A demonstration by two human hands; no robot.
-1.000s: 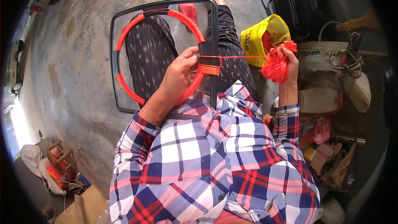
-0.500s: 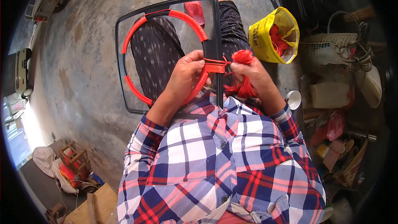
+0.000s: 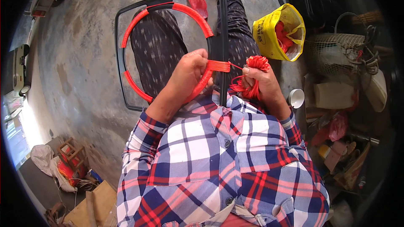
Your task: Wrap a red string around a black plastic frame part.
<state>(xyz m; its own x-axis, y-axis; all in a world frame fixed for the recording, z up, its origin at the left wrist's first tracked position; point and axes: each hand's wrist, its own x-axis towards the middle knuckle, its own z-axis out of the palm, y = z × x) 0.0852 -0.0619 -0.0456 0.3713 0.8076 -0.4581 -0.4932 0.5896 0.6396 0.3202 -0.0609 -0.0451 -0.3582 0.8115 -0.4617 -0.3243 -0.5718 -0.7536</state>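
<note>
A black frame (image 3: 117, 65) with a round inner ring rests across my lap. Red cord (image 3: 191, 13) is wound round long stretches of the ring, with bare black parts between. A flat band of red cord (image 3: 219, 65) bridges the ring and the frame's right bar. My left hand (image 3: 189, 69) is closed on the ring beside that band; some of its fingers are hidden behind. To the right of the bar, my right hand (image 3: 265, 82) grips a bundle of red cord (image 3: 257, 62). A single strand runs taut from the band to this hand, and loose loops hang below it.
A yellow bag (image 3: 273, 33) with red cord inside stands at the right. Beyond it are stacked black frames (image 3: 309, 0). A white cup (image 3: 296, 98), a wire-mesh basket (image 3: 334, 48) and clutter lie further right. A red slipper (image 3: 198, 6) is on the floor ahead.
My right hand has drawn away to the right, and the strand between it and the band is now longer and taut. My left hand stays at the ring.
</note>
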